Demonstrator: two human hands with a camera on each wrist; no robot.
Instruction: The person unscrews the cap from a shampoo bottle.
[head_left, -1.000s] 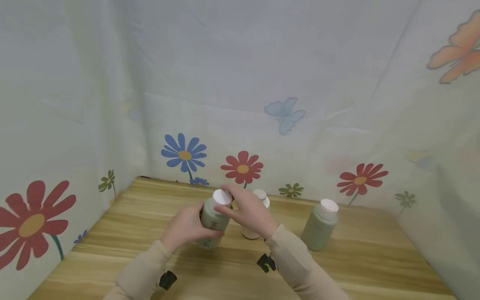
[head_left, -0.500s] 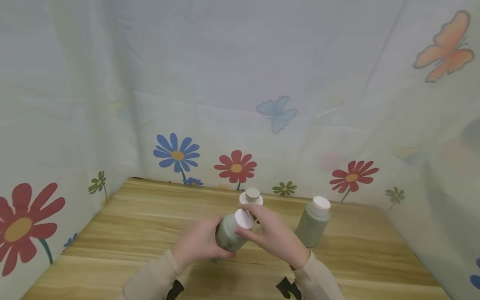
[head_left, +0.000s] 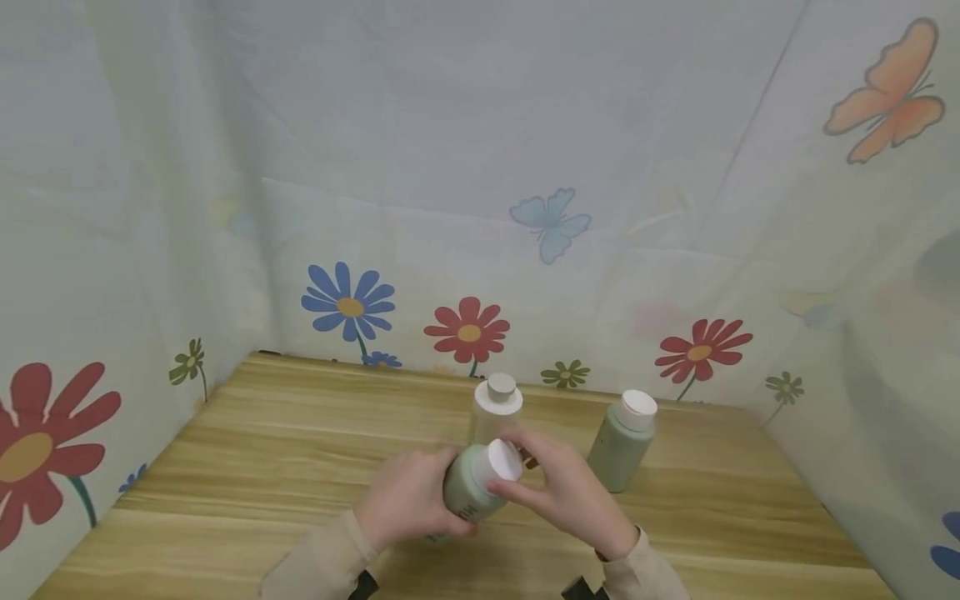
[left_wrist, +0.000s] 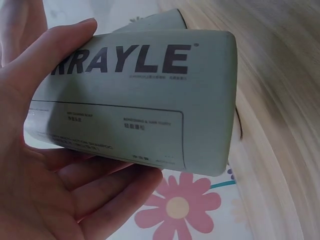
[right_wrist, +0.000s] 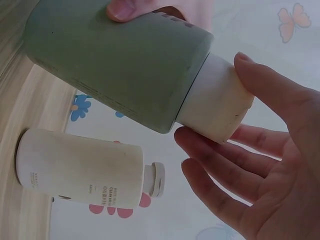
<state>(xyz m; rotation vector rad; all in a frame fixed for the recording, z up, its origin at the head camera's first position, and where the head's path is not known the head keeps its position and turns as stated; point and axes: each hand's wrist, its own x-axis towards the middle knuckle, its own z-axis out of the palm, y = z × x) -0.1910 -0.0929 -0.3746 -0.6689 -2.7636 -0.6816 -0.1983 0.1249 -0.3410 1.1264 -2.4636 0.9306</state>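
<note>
Tabletop [head_left: 315,433] — side edges [head_left: 127,500] well apart from gripped green bottle [left_wrist: 150,95].

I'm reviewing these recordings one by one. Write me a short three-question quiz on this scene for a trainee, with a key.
1. True or false: the left grip holds a tilted green bottle.
2. Which part of that bottle are the fingers of the right grip on?
A) its base
B) its white cap
C) its lettering
3. How many bottles stand on the table, leaving out the held one?

Key:
1. True.
2. B.
3. Two: a white bottle and a second green bottle.
</note>
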